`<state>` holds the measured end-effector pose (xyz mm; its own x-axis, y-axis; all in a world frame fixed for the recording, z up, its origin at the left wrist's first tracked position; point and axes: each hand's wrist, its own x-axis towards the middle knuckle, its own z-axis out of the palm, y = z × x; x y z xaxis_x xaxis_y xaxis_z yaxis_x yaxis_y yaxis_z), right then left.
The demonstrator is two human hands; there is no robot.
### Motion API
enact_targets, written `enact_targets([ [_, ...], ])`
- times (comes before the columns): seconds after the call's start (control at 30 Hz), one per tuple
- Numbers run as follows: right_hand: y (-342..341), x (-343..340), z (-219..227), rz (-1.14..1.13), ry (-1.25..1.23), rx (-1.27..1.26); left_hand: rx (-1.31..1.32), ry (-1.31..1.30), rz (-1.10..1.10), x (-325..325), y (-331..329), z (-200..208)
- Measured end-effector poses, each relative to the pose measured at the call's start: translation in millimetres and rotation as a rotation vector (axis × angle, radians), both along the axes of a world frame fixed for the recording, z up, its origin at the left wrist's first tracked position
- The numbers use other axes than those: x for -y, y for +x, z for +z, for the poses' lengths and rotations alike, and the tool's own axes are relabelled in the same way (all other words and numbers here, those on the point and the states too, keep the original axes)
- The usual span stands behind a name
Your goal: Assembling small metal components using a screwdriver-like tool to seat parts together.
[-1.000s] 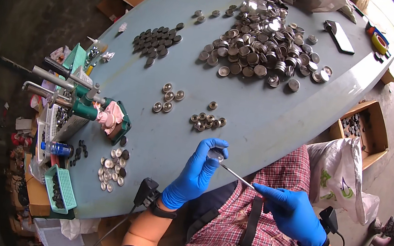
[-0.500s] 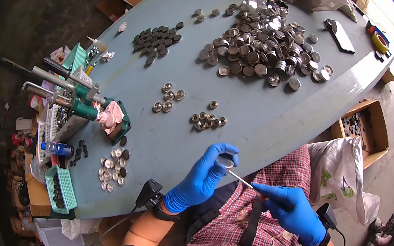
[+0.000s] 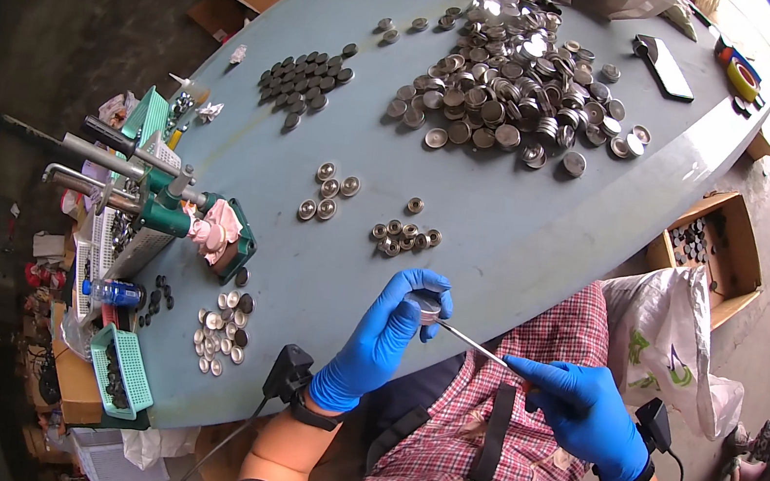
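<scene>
My left hand [image 3: 375, 342], in a blue glove, pinches a round silver metal cap [image 3: 424, 312] above the table's near edge. Gripped in my blue-gloved right hand [image 3: 589, 412] is a screwdriver-like tool [image 3: 477, 345]. Its thin metal shaft points left, and the tip meets the cap's edge near my left fingers. Its handle is mostly hidden in my palm. Beyond my left hand lie a cluster of small round metal parts [image 3: 405, 237] and a smaller group of similar cup-shaped parts [image 3: 328, 195].
A large heap of metal caps [image 3: 514, 91] covers the far table [image 3: 516, 215], beside dark discs [image 3: 304, 82] and a phone [image 3: 663, 68]. On the left stand a green hand press [image 3: 175, 211], shiny caps [image 3: 220, 331] and a green basket [image 3: 121, 371]. A carton [image 3: 724, 244] sits right.
My left hand has shifted slightly left and up with the cap, which is now tilted differently. My right hand has moved a little right, the tool still reaching to the cap.
</scene>
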<state>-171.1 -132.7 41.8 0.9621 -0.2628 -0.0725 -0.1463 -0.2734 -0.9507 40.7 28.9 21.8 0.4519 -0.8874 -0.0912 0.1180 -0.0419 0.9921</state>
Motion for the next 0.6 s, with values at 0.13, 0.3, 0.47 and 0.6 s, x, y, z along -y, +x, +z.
enact_targets([
  [0.13, 1, -2, -2, -0.015, -0.009, 0.013, -0.088, -0.017, 0.034, 2, -2, 0],
  [0.3, 1, -1, -2, -0.026, 0.080, 0.013, 0.023, 0.000, -0.037, 0, 1, 3],
  [0.47, 6, -17, -20, -0.076, 0.171, 0.025, 0.224, 0.088, -0.090, -3, 2, -8],
  [0.6, 21, -62, -37, -0.233, 0.106, 0.110, -0.229, -0.163, 0.258, 10, -13, -26],
])
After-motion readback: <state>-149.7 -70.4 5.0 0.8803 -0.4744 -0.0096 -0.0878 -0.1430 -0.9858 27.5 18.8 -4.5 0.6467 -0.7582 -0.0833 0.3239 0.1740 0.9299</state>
